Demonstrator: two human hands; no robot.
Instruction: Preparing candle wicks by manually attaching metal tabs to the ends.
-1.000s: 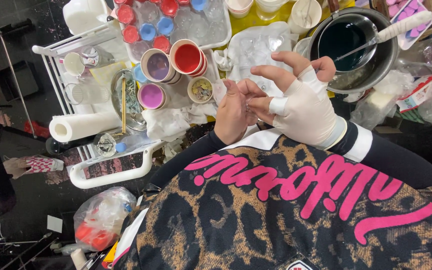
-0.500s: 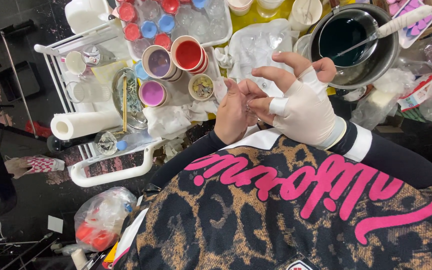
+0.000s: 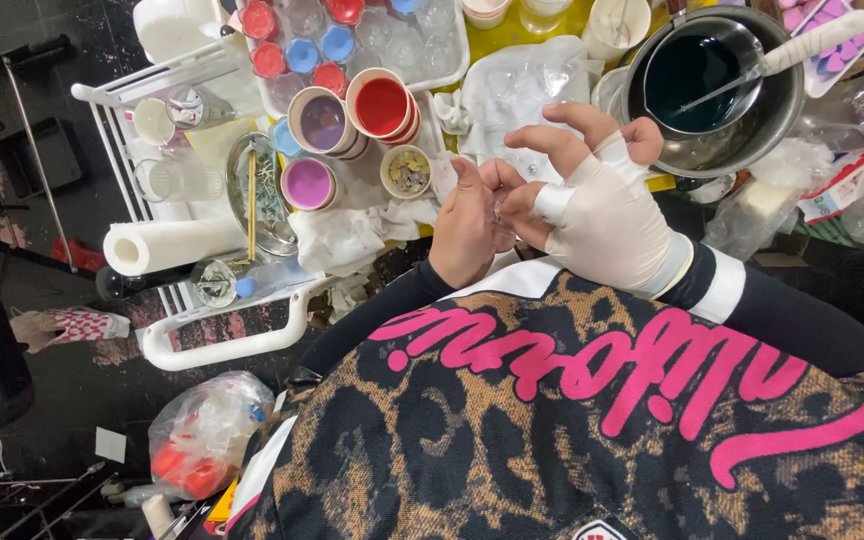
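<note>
Little had changed since half a second before: the left hand (image 3: 469, 228) and gloved right hand (image 3: 602, 205) stayed pressed together, fingertips pinching a tiny object (image 3: 500, 211) (too small to identify), just below the white cloth (image 3: 512, 85).

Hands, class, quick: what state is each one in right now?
Left hand: fingers curled, pinching something tiny against the right; what it is cannot be told.
Right hand: gloved, fingertips meeting the left, other fingers spread.
</note>
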